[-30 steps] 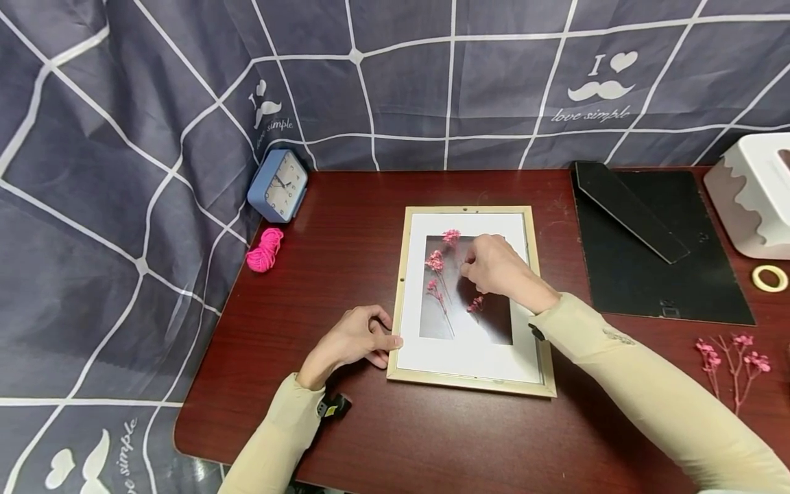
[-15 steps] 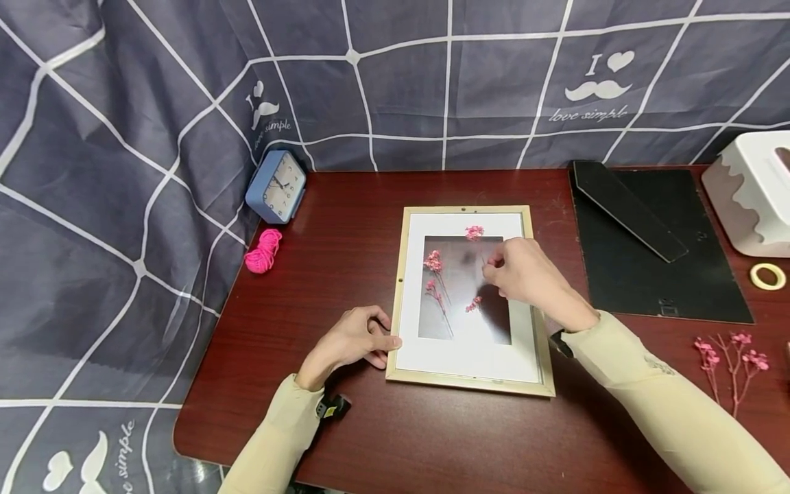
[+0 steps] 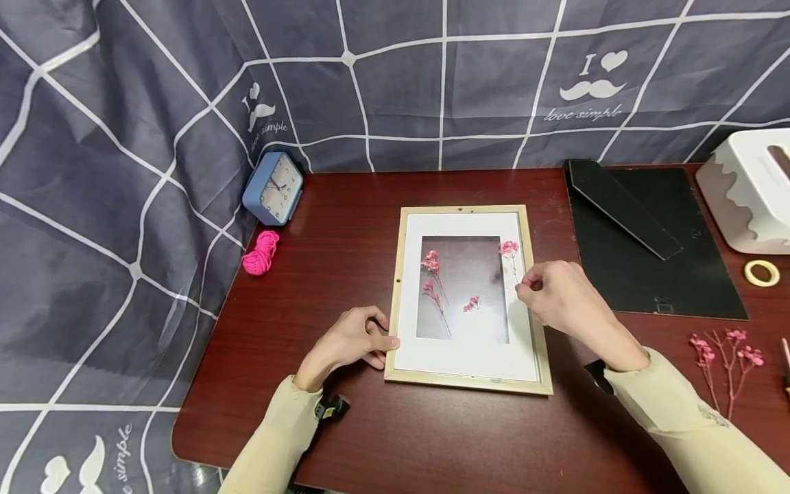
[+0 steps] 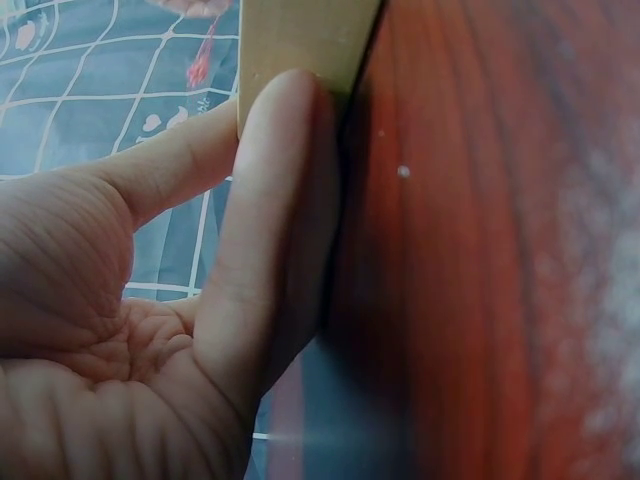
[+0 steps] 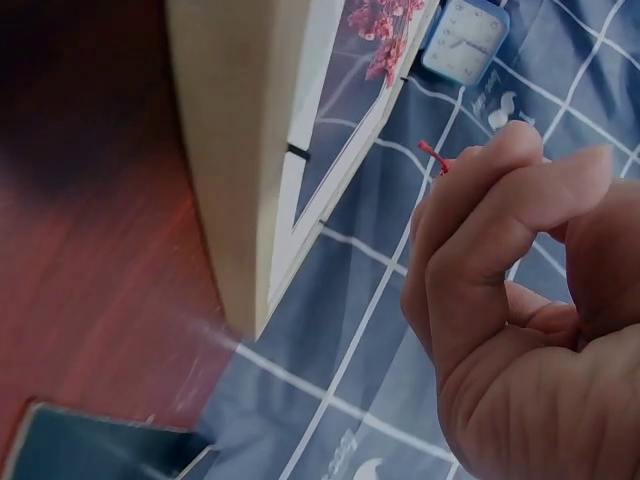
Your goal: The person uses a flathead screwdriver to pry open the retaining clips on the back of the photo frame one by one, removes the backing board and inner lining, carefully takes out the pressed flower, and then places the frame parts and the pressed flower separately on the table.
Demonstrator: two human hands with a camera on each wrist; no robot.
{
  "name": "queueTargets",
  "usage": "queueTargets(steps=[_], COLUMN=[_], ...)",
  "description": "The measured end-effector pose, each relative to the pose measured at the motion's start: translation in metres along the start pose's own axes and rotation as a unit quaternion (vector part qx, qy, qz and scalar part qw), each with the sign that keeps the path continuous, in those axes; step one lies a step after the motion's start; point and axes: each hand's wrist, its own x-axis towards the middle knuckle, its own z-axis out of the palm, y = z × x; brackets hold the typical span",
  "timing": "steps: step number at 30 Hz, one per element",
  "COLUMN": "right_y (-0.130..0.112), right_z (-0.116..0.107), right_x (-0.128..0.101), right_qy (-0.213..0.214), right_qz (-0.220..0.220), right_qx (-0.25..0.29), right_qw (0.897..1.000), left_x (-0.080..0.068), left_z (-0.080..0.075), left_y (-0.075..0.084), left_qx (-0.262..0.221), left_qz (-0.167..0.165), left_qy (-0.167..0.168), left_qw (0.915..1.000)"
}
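Observation:
A light wooden picture frame [image 3: 467,383] lies on the table with a white mat [image 3: 426,353] around a clear window. My left hand [image 3: 348,337] grips its lower left edge, thumb on top and fingers against the outer side. In the left wrist view those fingers press the wooden side [image 4: 300,40]. Between thumb and fingertips, my right hand [image 3: 564,298] pinches a pink dried flower sprig [image 3: 509,248] by its stem, over the frame's right side. Two pink sprigs [image 3: 431,261] lie at the window's left; a small flower piece [image 3: 472,304] lies right of them.
A black backing board [image 3: 673,281] with its stand lies at the right, beside a white tissue box [image 3: 749,199] and a tape roll [image 3: 762,273]. More pink sprigs [image 3: 731,367] lie at the front right. A blue clock [image 3: 274,189] and pink yarn [image 3: 260,254] stand at the left.
My right hand has moved right and a little toward me, carrying the pinched sprig from the window's upper part to the frame's right side. My left hand stays on the frame.

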Motion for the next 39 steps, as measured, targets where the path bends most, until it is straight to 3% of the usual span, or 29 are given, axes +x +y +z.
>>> queueTargets(steps=[20, 30, 39], right_y=[0.069, 0.114, 0.141], right_z=[-0.010, -0.017, -0.026], right_x=[-0.071, -0.103, -0.116], right_qy=[0.017, 0.007, 0.001], right_qz=[0.097, 0.169, 0.211], right_qx=[-0.012, -0.021, -0.026], right_qw=[0.995, 0.985, 0.977], left_x=[-0.001, 0.000, 0.000], left_z=[0.001, 0.002, 0.001], left_y=[0.003, 0.006, 0.004], left_qx=[-0.003, 0.000, 0.010], left_qz=[-0.002, 0.000, 0.001], left_qy=[0.001, -0.001, 0.007], left_qw=[1.0000, 1.0000, 0.9999])
